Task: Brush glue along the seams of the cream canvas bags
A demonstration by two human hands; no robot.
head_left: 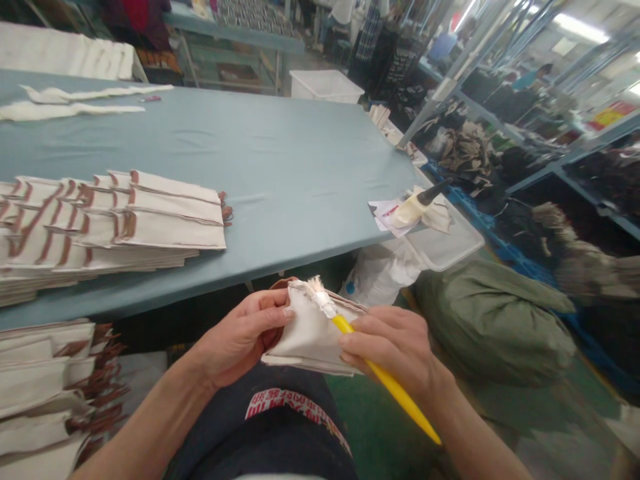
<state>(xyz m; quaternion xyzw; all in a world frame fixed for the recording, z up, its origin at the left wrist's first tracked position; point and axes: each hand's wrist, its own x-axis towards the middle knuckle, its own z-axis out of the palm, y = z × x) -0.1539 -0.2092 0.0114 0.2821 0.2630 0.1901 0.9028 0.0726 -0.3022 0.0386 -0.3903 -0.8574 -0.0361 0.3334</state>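
Note:
My left hand [255, 330] grips the left edge of a cream cloth pouch [305, 337], thumb on top, above my lap. Some brown material shows behind the pouch's upper left corner. My right hand [390, 343] is closed around a brush with a yellow handle [400, 393], and its fingers also touch the pouch's right side. White wrapping surrounds the brush's neck, and its pale bristles lie at the pouch's top edge.
Stacked cream pouches with brown trim [175, 227] lie on the blue-grey table [300, 153]; more pouches [35, 380] are at lower left. A bottle [407, 212] stands at the table's right corner, near a clear tray [450, 243]. A green sack [490, 320] sits at right.

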